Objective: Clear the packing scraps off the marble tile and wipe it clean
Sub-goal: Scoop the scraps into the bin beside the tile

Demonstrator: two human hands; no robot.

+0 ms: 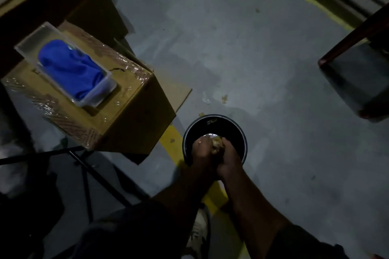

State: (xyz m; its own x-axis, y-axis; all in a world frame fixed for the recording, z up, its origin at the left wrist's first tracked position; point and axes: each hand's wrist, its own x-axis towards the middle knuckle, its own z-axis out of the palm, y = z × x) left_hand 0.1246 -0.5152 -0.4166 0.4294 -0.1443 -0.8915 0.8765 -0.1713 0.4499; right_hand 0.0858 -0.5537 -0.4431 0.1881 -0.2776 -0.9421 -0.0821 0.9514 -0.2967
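Both hands meet over the mouth of the round black bin standing on the grey concrete floor: the left hand and right hand each close their grip on a crumpled tan wad of packing scraps, probably so it drops inside without scattering. A few loose bits lie on the floor beyond the bin. The folded blue cloth waits in a clear plastic tray on a taped brown cardboard box, likely for wiping. The marble tile is out of view.

single head view, looking steeply down at floor, hands close below.
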